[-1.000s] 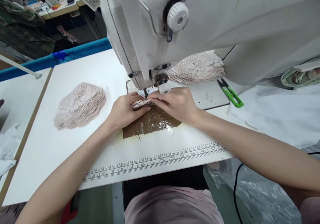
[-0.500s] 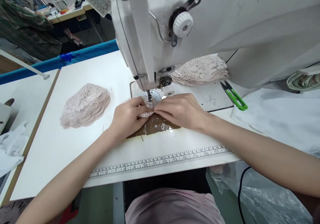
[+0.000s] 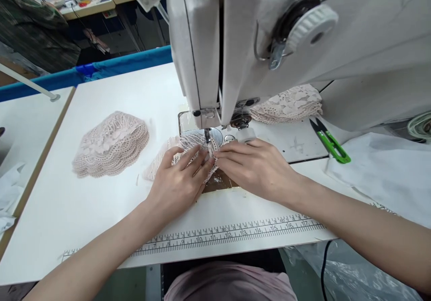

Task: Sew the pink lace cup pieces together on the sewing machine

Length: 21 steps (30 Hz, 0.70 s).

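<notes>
A pale pink lace piece [image 3: 160,158] lies under the presser foot [image 3: 208,137] of the white sewing machine [image 3: 198,54]. My left hand [image 3: 182,180] rests flat on the lace, left of the needle, its fingers spread over the fabric. Just right of the foot, my right hand [image 3: 259,168] has its fingertips pressed together on the lace edge. The fingers hide part of that edge. Beneath the work shows a brown, shiny taped patch [image 3: 218,181].
One stack of lace pieces [image 3: 111,146] sits at the left; another stack [image 3: 289,103] lies behind the machine head. Green thread snips [image 3: 332,143] and white cloth [image 3: 387,171] are at the right. A printed ruler [image 3: 229,234] follows the front edge. A person's plaid sleeve [image 3: 30,27] appears far left.
My left hand has gone from pinching the lace edge to lying spread on the fabric. More of the lace now shows left of the needle. The view has shifted closer to the machine.
</notes>
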Each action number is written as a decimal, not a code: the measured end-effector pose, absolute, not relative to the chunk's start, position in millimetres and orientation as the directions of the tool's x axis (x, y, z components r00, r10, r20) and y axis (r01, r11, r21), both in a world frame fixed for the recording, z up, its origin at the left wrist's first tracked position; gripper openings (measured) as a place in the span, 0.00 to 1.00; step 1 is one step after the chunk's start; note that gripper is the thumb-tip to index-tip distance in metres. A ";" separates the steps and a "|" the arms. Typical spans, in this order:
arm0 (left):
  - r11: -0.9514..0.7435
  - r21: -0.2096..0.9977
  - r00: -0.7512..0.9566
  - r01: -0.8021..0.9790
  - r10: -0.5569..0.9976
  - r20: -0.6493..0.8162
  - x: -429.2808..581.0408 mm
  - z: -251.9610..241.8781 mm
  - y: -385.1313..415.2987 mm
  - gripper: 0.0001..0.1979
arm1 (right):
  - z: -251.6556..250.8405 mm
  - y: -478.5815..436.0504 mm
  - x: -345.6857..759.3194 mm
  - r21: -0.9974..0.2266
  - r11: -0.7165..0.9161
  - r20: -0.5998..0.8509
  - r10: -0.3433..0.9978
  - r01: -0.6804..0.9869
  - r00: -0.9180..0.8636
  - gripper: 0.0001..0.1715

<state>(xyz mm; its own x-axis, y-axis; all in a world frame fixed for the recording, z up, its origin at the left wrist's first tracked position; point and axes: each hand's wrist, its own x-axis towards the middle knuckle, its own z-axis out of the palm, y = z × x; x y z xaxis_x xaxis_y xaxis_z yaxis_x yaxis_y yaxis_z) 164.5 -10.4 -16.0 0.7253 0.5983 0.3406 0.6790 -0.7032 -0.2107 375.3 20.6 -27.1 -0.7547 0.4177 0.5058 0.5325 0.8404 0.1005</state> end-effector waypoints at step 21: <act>-0.680 -0.104 0.669 0.726 0.661 0.340 158.6 -23.6 8.3 0.18 | -31.1 31.3 371.9 0.147 0.785 0.494 0.468 0.601 -0.732 0.16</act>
<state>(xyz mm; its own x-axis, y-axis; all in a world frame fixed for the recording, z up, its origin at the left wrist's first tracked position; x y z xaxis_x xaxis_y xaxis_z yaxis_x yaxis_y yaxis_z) 158.6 8.3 -23.6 0.6686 0.6611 0.3405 0.7256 -0.6802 -0.1040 371.9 31.3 -31.1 -0.7325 0.4681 0.4944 0.6012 0.7854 0.1471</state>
